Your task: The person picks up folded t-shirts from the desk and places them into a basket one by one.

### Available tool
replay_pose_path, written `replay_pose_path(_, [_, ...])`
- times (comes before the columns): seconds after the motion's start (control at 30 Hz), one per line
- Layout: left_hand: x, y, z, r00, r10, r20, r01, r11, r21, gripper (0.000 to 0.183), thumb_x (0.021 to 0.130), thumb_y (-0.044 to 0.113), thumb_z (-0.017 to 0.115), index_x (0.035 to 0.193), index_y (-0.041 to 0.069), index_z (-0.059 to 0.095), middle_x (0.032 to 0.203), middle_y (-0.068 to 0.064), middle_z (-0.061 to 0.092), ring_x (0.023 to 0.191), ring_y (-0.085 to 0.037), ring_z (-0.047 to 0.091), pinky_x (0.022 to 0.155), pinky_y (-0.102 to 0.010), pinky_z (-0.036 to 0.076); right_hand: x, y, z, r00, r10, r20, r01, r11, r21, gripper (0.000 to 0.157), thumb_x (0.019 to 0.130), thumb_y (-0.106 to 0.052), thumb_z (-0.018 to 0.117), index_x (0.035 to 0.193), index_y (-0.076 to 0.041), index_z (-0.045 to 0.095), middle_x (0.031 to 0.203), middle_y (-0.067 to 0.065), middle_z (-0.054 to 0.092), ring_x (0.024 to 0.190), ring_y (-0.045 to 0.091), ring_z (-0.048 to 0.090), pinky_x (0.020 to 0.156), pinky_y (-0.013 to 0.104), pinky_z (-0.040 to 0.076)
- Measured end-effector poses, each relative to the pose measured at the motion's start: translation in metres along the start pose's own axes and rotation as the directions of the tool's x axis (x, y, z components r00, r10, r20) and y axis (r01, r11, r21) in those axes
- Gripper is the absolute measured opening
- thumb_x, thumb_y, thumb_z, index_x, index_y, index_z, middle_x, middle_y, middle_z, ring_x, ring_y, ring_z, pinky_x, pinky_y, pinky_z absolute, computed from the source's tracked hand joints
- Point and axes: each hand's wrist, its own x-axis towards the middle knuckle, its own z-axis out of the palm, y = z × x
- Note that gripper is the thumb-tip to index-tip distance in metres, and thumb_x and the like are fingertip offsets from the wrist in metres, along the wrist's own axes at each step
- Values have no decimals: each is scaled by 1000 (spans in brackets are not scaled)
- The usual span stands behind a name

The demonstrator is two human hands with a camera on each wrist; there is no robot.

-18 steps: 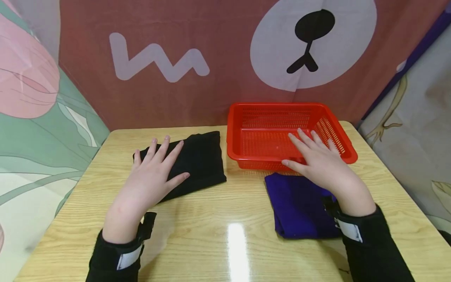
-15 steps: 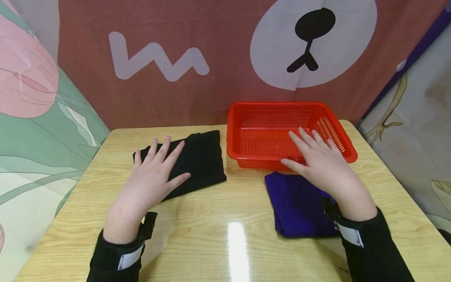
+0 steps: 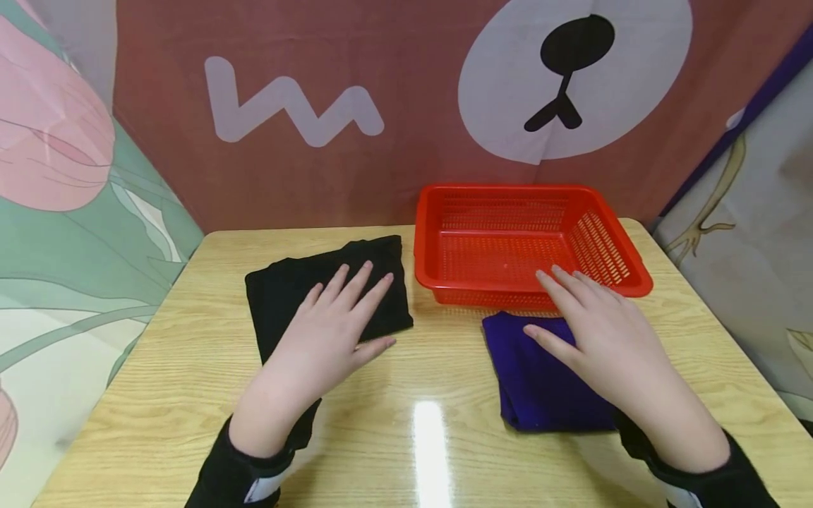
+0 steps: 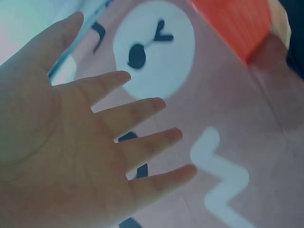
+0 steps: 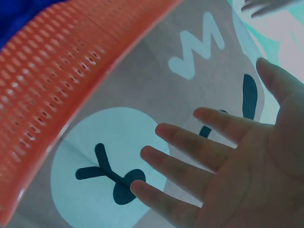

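Note:
My left hand (image 3: 324, 339) is raised with its fingers spread, overlapping the folded black cloth (image 3: 286, 289) in the head view. In the left wrist view its palm and straight fingers hold nothing. My right hand (image 3: 603, 346) hovers in the same way over the folded dark purple cloth (image 3: 533, 388), its fingertips reaching toward the front rim of the basket. The right wrist view shows that palm bare, with fingers extended. Part of each cloth is hidden behind the hand over it.
A red plastic basket (image 3: 502, 295) with perforated walls stands at the back right of the wooden table (image 3: 394, 451). Behind the table hangs a brown fabric backdrop (image 3: 406, 162) with a bear print. Patterned cloth (image 3: 57, 268) covers the left side.
The left hand has shifted right over the black cloth. My right hand has moved back and slightly right, away from the basket. Both cloths and the basket stay put.

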Motion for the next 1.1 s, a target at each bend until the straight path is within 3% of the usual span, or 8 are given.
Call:
replay_pose_path(0.27, [16, 32, 18, 991, 127, 53, -127, 992, 5, 76, 98, 57, 62, 162, 23, 37, 169, -8, 31, 155, -38, 31, 119, -63, 34, -21, 16, 15, 1000, 13, -9, -13, 1000, -19, 75, 94, -51, 70, 151, -5, 52, 152, 27, 50, 136, 52, 49, 108, 72, 37])
replay_pose_path(0.5, [36, 57, 29, 967, 221, 125, -226, 974, 24, 74, 100, 60, 56, 162, 24, 36, 168, -5, 35, 153, -35, 36, 120, -59, 35, -26, 29, 27, 1000, 27, 11, -26, 999, -41, 71, 94, -47, 72, 146, -2, 56, 147, 29, 55, 132, 54, 52, 102, 72, 43])
replay_pose_path(0.67, [48, 75, 38, 955, 267, 129, -281, 955, 100, 72, 100, 60, 55, 160, 21, 41, 161, -4, 47, 145, -29, 49, 116, -50, 43, -29, 36, 35, 999, 38, 30, -36, 998, -44, 70, 94, -48, 71, 144, -1, 58, 145, 30, 56, 131, 52, 54, 101, 71, 45])
replay_pose_path(0.83, [59, 90, 51, 931, 348, 114, -360, 925, 120, 69, 101, 59, 56, 158, 22, 44, 157, -2, 51, 141, -24, 52, 111, -44, 48, -33, 42, 44, 998, 44, 52, -42, 998, -44, 70, 93, -48, 72, 142, 0, 59, 141, 30, 59, 129, 51, 56, 102, 69, 45])
replay_pose_path(0.93, [65, 97, 58, 922, 368, 119, -382, 913, 139, 67, 100, 58, 57, 157, 23, 46, 154, -1, 52, 140, -23, 52, 110, -42, 50, -36, 45, 50, 996, 57, 74, -53, 998, -45, 70, 93, -48, 72, 142, 0, 59, 140, 31, 59, 128, 51, 57, 100, 69, 46])
replay_pose_path(1.1, [71, 109, 71, 905, 384, 182, -413, 895, 168, 65, 101, 61, 53, 156, 27, 47, 150, 1, 55, 138, -22, 53, 109, -43, 50, -44, 52, 59, 991, 73, 112, -67, 996, -50, 72, 92, -48, 73, 140, 2, 59, 137, 32, 61, 124, 52, 59, 96, 69, 48])
